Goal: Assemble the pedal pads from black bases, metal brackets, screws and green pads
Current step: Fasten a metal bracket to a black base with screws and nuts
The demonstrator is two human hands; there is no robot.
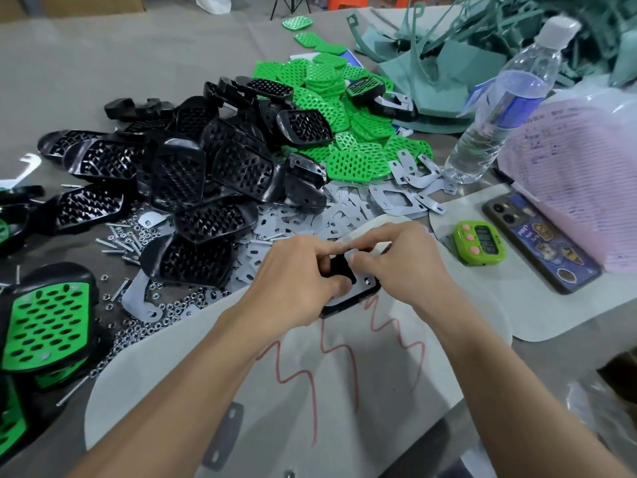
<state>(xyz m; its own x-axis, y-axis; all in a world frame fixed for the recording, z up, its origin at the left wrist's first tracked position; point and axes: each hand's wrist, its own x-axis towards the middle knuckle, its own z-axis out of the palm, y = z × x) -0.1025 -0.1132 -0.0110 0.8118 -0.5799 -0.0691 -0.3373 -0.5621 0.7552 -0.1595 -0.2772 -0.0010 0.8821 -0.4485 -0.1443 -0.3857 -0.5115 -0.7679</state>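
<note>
Nearest, flat on a white sheet (pixel 344 426) scrawled with a red zigzag: a spare bracket (pixel 224 432). Further up the sheet, both hands meeting over one black base (pixel 339 270), held near the sheet's far edge. Left hand (pixel 296 270) curled round the base's left side, gripping it. Right hand (pixel 396 263) with thumb and forefinger pinched narrow on the upper edge of a grey bracket (pixel 362 288) seated on that base.

Off to the left, at the table edge: finished pedals (pixel 44 326), green faces in black shells. Just beside them, a scatter of nuts (pixel 138 332) and screws (pixel 117 239).

Beyond the hands, a loose heap of brackets (pixel 310 212). Behind it, left, piled bases (pixel 193 160); right of those, green pads (pixel 344 105) spilling away.

To the right, on a second sheet: green timer (pixel 479 241), then phone (pixel 541 243). Behind these, a water bottle (pixel 506 98) upright beside a pink paper (pixel 579 174). Farthest, teal scraps (pixel 465 46).
</note>
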